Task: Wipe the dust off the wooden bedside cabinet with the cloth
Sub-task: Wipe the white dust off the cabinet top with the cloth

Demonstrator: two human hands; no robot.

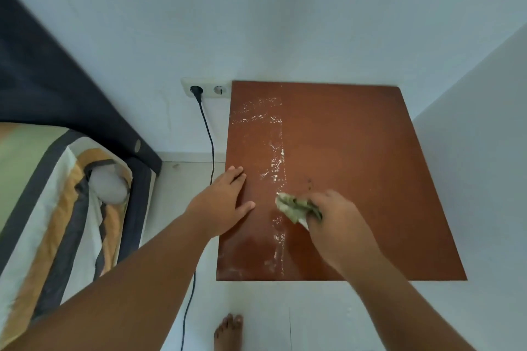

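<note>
Crumpled cloth (296, 206) is gripped in the right hand (338, 225) on the cabinet (356, 157); left hand (221, 202) laid flat, dust line (278, 168) between them.

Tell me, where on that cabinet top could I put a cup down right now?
The right half of the cabinet is bare, from the right hand back to the wall. The left is crowded: the left hand rests on the edge, a dust streak runs front to back, and the right hand grips the cloth beside it.
</note>
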